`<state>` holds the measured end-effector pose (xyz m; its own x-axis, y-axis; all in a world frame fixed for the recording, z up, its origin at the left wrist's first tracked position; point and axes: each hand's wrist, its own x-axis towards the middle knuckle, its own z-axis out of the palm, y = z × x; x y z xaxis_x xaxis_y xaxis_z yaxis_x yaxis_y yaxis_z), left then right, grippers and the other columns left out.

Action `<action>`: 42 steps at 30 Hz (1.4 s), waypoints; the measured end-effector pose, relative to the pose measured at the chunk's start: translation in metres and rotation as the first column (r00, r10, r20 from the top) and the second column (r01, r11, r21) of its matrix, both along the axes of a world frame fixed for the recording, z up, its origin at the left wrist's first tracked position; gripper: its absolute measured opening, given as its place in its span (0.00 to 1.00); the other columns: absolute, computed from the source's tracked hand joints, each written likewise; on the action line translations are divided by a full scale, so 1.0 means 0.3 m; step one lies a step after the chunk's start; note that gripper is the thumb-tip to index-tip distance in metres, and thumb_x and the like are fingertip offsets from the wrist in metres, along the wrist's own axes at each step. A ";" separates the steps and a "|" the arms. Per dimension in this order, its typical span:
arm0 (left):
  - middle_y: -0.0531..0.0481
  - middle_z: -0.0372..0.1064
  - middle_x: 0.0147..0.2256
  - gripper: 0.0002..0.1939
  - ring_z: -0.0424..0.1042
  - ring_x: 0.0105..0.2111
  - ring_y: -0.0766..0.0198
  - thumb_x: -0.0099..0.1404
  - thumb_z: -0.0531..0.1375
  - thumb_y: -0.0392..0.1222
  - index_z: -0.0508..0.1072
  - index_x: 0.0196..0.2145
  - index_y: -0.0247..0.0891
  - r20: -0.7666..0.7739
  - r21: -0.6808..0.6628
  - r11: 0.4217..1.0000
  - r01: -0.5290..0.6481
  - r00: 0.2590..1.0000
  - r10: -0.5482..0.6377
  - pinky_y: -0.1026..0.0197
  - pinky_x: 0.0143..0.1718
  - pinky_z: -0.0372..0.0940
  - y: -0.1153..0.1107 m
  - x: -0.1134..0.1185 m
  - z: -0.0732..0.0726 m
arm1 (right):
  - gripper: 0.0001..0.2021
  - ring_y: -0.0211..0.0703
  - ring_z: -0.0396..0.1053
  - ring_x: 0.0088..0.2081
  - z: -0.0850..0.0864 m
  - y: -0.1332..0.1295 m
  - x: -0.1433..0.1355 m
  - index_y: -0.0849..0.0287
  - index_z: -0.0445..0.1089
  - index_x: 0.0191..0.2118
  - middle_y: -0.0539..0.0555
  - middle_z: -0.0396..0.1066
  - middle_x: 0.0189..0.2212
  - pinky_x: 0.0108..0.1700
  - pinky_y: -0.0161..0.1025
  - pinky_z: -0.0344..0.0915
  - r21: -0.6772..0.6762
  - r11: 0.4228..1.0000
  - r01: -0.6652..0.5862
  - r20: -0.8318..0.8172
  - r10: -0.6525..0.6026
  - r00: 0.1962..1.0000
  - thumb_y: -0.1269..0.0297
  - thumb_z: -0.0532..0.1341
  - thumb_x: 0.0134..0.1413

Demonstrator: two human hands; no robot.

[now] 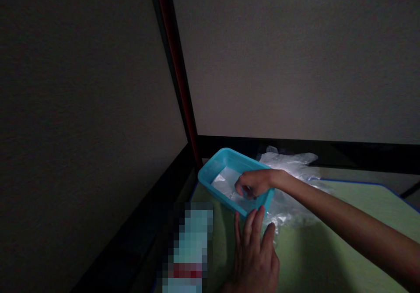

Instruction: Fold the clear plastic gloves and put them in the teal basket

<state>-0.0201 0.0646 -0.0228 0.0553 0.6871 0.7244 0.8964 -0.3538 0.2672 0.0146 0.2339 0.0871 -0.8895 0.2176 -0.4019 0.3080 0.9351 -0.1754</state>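
While the right hand [255,182] is inside, the tray [235,163] seemingly touches the left [256,252].

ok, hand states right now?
Left hand: open, fingers at the near edge of the rectangular turquoise plastic tray.
Right hand: fingers curled inside it, over shiny whitish sheeting; grip cannot be told.

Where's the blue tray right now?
In the head view, the blue tray sits below and slightly right of centre, on the green surface, right hand inside it, left hand by its near corner, clear plastic to its right.
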 end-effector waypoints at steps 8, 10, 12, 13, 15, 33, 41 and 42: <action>0.45 0.48 0.58 0.21 0.46 0.57 0.55 0.54 0.49 0.28 0.64 0.45 0.38 -0.027 -0.026 1.000 -0.014 1.000 0.013 0.42 0.57 0.36 0.003 0.000 0.006 | 0.15 0.45 0.67 0.33 -0.027 0.024 0.010 0.65 0.70 0.38 0.57 0.71 0.30 0.31 0.33 0.58 0.094 0.990 0.102 -0.038 -0.099 0.994 0.80 0.57 0.41; 0.45 0.47 0.58 0.21 0.45 0.58 0.54 0.54 0.49 0.27 0.64 0.46 0.37 -0.036 -0.031 0.999 -0.016 0.999 0.015 0.41 0.56 0.37 0.003 0.001 0.005 | 0.14 0.46 0.68 0.34 -0.027 0.030 0.015 0.65 0.70 0.37 0.57 0.71 0.31 0.32 0.34 0.58 0.107 0.987 0.123 -0.060 -0.117 0.991 0.80 0.56 0.41; 0.45 0.47 0.58 0.21 0.45 0.58 0.54 0.53 0.49 0.27 0.64 0.46 0.38 -0.030 -0.041 0.999 -0.027 0.999 0.025 0.41 0.56 0.37 0.002 0.002 0.004 | 0.15 0.46 0.67 0.34 -0.020 0.030 0.018 0.65 0.69 0.38 0.58 0.70 0.32 0.32 0.35 0.59 0.112 0.984 0.137 -0.090 -0.127 0.988 0.80 0.54 0.42; 0.45 0.47 0.58 0.22 0.45 0.58 0.54 0.53 0.49 0.27 0.64 0.46 0.38 -0.028 -0.047 0.999 -0.028 0.999 0.027 0.40 0.56 0.38 0.002 0.002 0.003 | 0.15 0.46 0.67 0.34 -0.013 0.027 0.018 0.66 0.69 0.38 0.59 0.70 0.32 0.32 0.34 0.58 0.105 0.985 0.134 -0.101 -0.123 0.987 0.81 0.54 0.42; 0.45 0.47 0.58 0.22 0.44 0.58 0.54 0.53 0.48 0.27 0.64 0.46 0.38 -0.025 -0.057 0.998 -0.030 0.999 0.028 0.40 0.56 0.38 0.001 0.003 0.002 | 0.16 0.43 0.67 0.32 0.004 0.015 0.014 0.65 0.69 0.38 0.57 0.71 0.31 0.30 0.33 0.59 0.058 0.994 0.096 -0.101 -0.090 0.991 0.82 0.53 0.42; 0.44 0.44 0.60 0.23 0.42 0.59 0.53 0.53 0.49 0.28 0.63 0.48 0.37 -0.069 -0.095 0.994 -0.051 0.997 0.044 0.38 0.55 0.41 0.006 -0.001 -0.001 | 0.12 0.38 0.68 0.36 0.100 -0.012 0.104 0.65 0.70 0.36 0.55 0.71 0.34 0.37 0.33 0.62 -0.087 0.995 0.046 -0.481 -0.082 0.873 0.80 0.51 0.49; 0.41 0.42 0.60 0.29 0.40 0.60 0.52 0.55 0.48 0.29 0.54 0.56 0.31 -0.135 -0.114 0.984 -0.141 0.983 0.125 0.37 0.55 0.43 0.007 0.002 0.017 | 0.12 0.45 0.67 0.40 -0.062 -0.094 0.419 0.61 0.66 0.41 0.60 0.65 0.41 0.39 0.42 0.66 0.058 0.859 0.509 -0.729 -0.311 0.609 0.64 0.49 0.57; 0.40 0.41 0.60 0.30 0.39 0.60 0.51 0.55 0.48 0.28 0.52 0.57 0.31 -0.147 -0.119 0.982 -0.150 0.980 0.132 0.37 0.54 0.44 0.008 0.001 0.020 | 0.15 0.49 0.63 0.47 -0.113 -0.110 0.450 0.60 0.64 0.47 0.61 0.62 0.48 0.46 0.46 0.62 0.106 0.846 0.522 -0.708 -0.304 0.637 0.61 0.50 0.57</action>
<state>-0.0199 0.0670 -0.0168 0.0448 0.7821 0.6215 0.9661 -0.1923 0.1724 0.1498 0.2008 0.0533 -0.6812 0.6303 0.3725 0.5846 0.7745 -0.2415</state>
